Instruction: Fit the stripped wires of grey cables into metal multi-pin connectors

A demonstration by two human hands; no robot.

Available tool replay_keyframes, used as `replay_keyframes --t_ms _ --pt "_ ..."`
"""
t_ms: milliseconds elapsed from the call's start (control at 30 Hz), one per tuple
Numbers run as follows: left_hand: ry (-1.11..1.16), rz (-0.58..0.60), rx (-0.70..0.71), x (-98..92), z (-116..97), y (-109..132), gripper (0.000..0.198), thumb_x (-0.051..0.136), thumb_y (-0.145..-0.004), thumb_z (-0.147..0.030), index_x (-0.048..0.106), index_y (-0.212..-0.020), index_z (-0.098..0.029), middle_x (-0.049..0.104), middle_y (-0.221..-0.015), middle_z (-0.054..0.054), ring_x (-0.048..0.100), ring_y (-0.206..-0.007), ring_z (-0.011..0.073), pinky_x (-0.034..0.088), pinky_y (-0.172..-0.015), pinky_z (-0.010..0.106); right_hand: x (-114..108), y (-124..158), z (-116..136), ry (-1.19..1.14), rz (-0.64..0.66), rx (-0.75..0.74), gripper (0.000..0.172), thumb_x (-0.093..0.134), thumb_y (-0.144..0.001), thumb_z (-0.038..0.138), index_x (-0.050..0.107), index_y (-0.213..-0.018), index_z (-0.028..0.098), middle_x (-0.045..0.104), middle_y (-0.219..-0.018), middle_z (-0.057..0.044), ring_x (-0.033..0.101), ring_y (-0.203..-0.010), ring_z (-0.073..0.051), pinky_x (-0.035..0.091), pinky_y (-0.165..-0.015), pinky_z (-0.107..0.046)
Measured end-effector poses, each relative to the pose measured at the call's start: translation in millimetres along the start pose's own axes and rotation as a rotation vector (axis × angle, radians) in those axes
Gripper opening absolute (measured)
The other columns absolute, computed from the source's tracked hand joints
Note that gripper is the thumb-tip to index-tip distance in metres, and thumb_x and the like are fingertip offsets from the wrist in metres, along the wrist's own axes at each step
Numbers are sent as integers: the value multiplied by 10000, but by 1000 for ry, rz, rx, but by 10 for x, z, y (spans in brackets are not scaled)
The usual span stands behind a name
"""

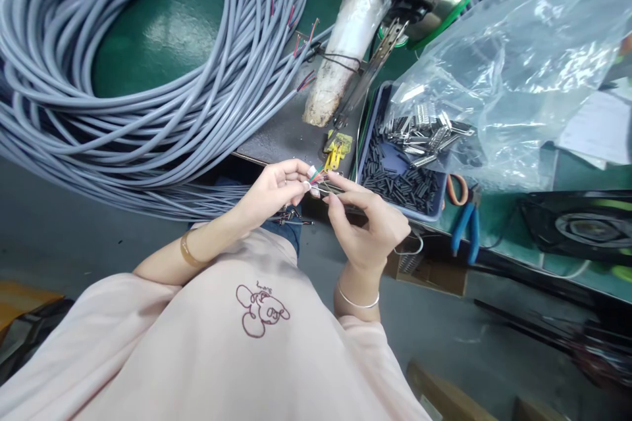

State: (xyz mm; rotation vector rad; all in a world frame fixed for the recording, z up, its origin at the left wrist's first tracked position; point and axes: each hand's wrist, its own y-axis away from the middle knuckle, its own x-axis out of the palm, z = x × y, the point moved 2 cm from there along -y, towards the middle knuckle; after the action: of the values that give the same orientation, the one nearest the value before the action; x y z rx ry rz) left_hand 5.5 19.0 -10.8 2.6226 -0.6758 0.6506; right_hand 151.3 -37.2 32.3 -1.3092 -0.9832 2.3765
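My left hand [279, 192] is closed, its thumb and fingertips pinching a small bunch of thin coloured wires [316, 176]. Facing it is my right hand [368, 220], whose thumb and index finger close on a thin white strand [322, 191] that runs across to the left fingertips. I cannot make out whether the strand is a wire of the same bunch. Just beyond the fingertips, at the bench edge, sits a small yellow clip-like part [336, 151]. The rest of the wires is hidden by the hands.
Coiled grey cables [162, 112] spread over the left of the green bench. A blue tray [434, 216] holds black tubes [399, 185] and metal connector parts [429, 131], partly under a clear plastic bag [523, 59]. Blue-handled pliers [465, 227] lie right of it. A wrapped post [340, 59] stands behind.
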Motion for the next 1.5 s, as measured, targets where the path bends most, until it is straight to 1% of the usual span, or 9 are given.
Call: replay_keyframes --t_ms 333,700,767,867,933,1033,1133,1367,1500 --pt "36 -42 25 -23 7 -8 121 695 -721 -220 652 -808 -148 622 -652 -22 444 -475 40 306 -463 191 -19 62 -30 -187 56 62 150 716 -874 98 646 -856 229 831 -981 -29 813 -864 -190 653 -698 -274" --pt "56 -37 -80 0 -47 -23 259 817 -666 -290 599 -684 -152 563 -541 -45 366 -427 21 235 -423 184 -20 94 78 -250 193 -167 163 700 -870 70 634 -896 217 826 -1055 -41 790 -763 -134 636 -698 -254" --pt "45 -28 -74 9 -45 -12 296 858 -642 -292 603 -700 -152 605 -557 -38 381 -429 18 242 -424 180 -25 105 35 -269 124 -111 153 688 -878 79 644 -885 226 830 -1015 -24 790 -756 -140 635 -669 -258" --pt "35 -13 -58 17 -35 8 337 889 -643 -312 620 -770 -154 672 -606 -17 437 -449 27 259 -426 177 -67 108 -74 -218 -200 62 133 685 -885 101 662 -872 232 806 -844 17 763 -676 -132 578 -542 -234" --pt "34 -6 -43 20 -26 19 349 888 -660 -321 622 -819 -160 685 -620 -14 488 -476 41 283 -433 175 -80 91 -132 -172 -316 202 109 706 -877 132 664 -851 228 781 -808 19 734 -648 -124 522 -476 -217" --pt "26 8 -36 26 -15 25 347 888 -666 -308 606 -815 -168 685 -630 -20 530 -503 50 320 -448 174 -38 40 -157 -244 -124 378 115 729 -872 181 642 -803 214 794 -913 -14 718 -639 -120 548 -499 -226" --pt "31 22 -23 35 -22 25 342 884 -672 -291 592 -800 -168 689 -636 -21 532 -498 44 339 -460 170 -6 14 -128 -333 2 410 128 725 -874 167 635 -796 216 794 -899 3 733 -652 -119 606 -583 -239" --pt "64 -23 13 38 -80 13 321 840 -708 -323 566 -785 -176 695 -643 -16 412 -429 21 294 -429 177 24 35 -113 -144 -84 190 163 744 -841 97 657 -800 227 787 -865 13 767 -789 -147 628 -708 -275" --pt "6 -35 51 42 -95 23 258 835 -696 -268 608 -754 -161 696 -672 0 472 -469 33 346 -452 177 78 68 -123 -174 -157 251 130 750 -852 122 674 -814 221 786 -848 6 770 -778 -151 620 -648 -261"
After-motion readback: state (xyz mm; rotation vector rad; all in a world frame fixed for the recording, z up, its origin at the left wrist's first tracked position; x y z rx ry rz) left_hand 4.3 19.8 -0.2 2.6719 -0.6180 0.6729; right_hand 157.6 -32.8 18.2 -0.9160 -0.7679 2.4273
